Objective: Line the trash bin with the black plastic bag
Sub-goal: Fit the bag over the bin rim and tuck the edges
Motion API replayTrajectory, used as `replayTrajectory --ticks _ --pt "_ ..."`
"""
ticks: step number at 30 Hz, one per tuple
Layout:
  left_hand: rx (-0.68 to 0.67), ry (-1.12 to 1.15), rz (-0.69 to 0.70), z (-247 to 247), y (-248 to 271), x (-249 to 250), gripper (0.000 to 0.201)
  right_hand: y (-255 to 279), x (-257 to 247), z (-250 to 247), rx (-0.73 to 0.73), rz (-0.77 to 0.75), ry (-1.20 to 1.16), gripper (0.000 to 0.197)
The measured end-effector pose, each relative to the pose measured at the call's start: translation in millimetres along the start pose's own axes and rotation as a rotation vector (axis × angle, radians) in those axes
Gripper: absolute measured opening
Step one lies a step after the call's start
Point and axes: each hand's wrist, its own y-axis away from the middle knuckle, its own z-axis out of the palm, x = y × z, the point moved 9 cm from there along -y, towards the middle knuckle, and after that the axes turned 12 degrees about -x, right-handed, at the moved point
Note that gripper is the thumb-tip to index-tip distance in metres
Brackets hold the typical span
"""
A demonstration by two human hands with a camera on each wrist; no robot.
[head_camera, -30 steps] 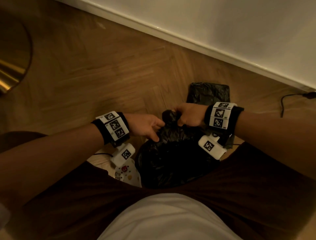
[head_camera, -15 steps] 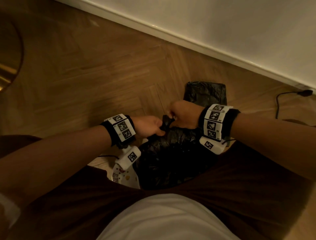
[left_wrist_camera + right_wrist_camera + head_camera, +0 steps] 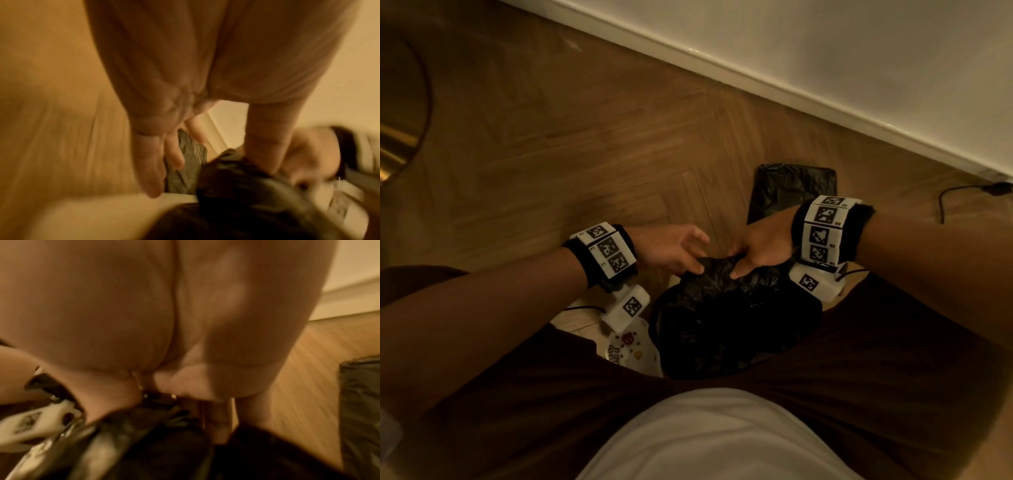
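- Herringbone wood floor (image 3: 558, 144) across most of the head view, bounded from 12 to 3 o'clock by a white skirting board (image 3: 756, 80) under a pale wall.
- Dark brown trousers (image 3: 859, 377) and a white shirt front (image 3: 709, 442) at 6 o'clock, knees spread to either side of the bin.
- Black plastic bag (image 3: 729, 329) bunched and crumpled over the mouth of the trash bin (image 3: 630, 353), just below centre; only a white patch of the bin's side with small coloured marks showing, at 8 o'clock from the bag.
- Second piece of black plastic (image 3: 791, 186), folded flat, lying on the floor at 1 o'clock from the bin, partly behind the right wrist.
- Curved golden object (image 3: 397, 144) at the 9 o'clock edge, cut off by the frame; impossible to identify.
- Right hand (image 3: 763, 245) knuckles-up at the bag's far edge, fingers curled down and thumb pinching a fold of black film (image 3: 164, 404).
- Left hand (image 3: 671, 250) at 9 o'clock from the right one, fingers loosely spread and only slightly bent, tips touching the bag's top edge; thumb against the plastic (image 3: 265, 146) in the blurred left wrist view, nothing clamped.
- Marker-covered bands with white camera blocks on both wrists.
- Thin black cable (image 3: 962, 192) on the floor near 3 o'clock.
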Motion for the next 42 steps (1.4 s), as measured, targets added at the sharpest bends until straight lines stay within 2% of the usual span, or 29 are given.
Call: replayTrajectory --ticks 2,5,8,10,13,15,17,21,23,25,26,29,30,32,35,37,39,42 --pt "-0.04 -0.158 0.001 1.5 5.9 4.1 0.046 -3.1 -0.7 -1.7 0.003 -0.009 -0.021 0.041" --pt "-0.135 -0.238 0.001 18.7 3.5 6.1 0.041 -3.0 -0.3 -5.9 0.031 0.006 -0.035 0.039" --pt "-0.152 -0.35 0.029 25.4 -2.5 11.1 0.032 -5.2 -0.8 -8.8 0.088 -0.038 -0.059 0.036" --pt "-0.148 -0.41 0.0 24.5 -5.1 8.1 0.031 -5.6 0.9 -15.2 0.176 -0.061 -0.076 0.028" --pt "-0.103 -0.374 -0.063 17.9 -9.7 1.0 0.032 -1.0 2.3 -30.7 0.351 -0.069 0.008 0.026" --pt "-0.085 -0.314 -0.08 15.0 -10.2 0.4 0.031 4.4 -2.0 -36.8 0.404 -0.081 0.03 0.024" --pt "-0.076 -0.326 -0.095 12.1 -8.8 0.2 0.03 8.3 -6.0 -36.8 0.379 -0.105 0.028 0.023" --pt "-0.095 -0.261 -0.073 11.0 -8.5 -4.9 0.029 11.3 -0.7 -21.8 0.188 -0.059 0.006 0.056" --pt "-0.015 -0.332 -0.045 3.9 -6.2 1.4 0.032 10.1 0.6 -13.3 0.129 -0.031 0.056 0.067" --pt "0.038 -0.34 -0.013 -0.8 -2.9 8.8 0.039 8.0 -2.2 -10.9 0.139 -0.035 0.086 0.064" --pt "0.007 -0.343 -0.015 3.9 -0.7 11.3 0.045 5.6 -3.5 -10.3 0.146 -0.049 0.076 0.058" --pt "-0.036 -0.64 -0.073 15.4 3.1 15.1 0.072 -0.1 -7.2 -5.3 0.127 -0.084 -0.001 0.047" --pt "-0.022 -0.736 -0.067 16.9 1.9 17.4 0.074 -2.3 -7.8 -3.3 0.111 -0.086 -0.02 0.046" --pt "0.007 -0.793 -0.048 17.5 0.2 19.8 0.068 -5.8 -9.6 -2.0 0.09 -0.088 -0.023 0.043" --pt "0.014 -0.767 -0.053 18.2 -0.5 19.1 0.065 -4.2 -11.2 -4.6 0.085 -0.094 -0.017 0.04" --pt "-0.037 -0.691 -0.012 20.6 0.7 18.4 0.06 -1.7 -9.6 -5.9 0.074 -0.1 -0.037 0.044" --pt "-0.121 -0.528 0.038 20.3 0.7 13.1 0.049 0.5 -5.9 -6.5 0.067 -0.102 -0.07 0.045" --pt "-0.209 -0.238 0.072 15.6 0.6 1.8 0.036 0.9 1.8 -6.6 0.06 -0.102 -0.124 0.025"
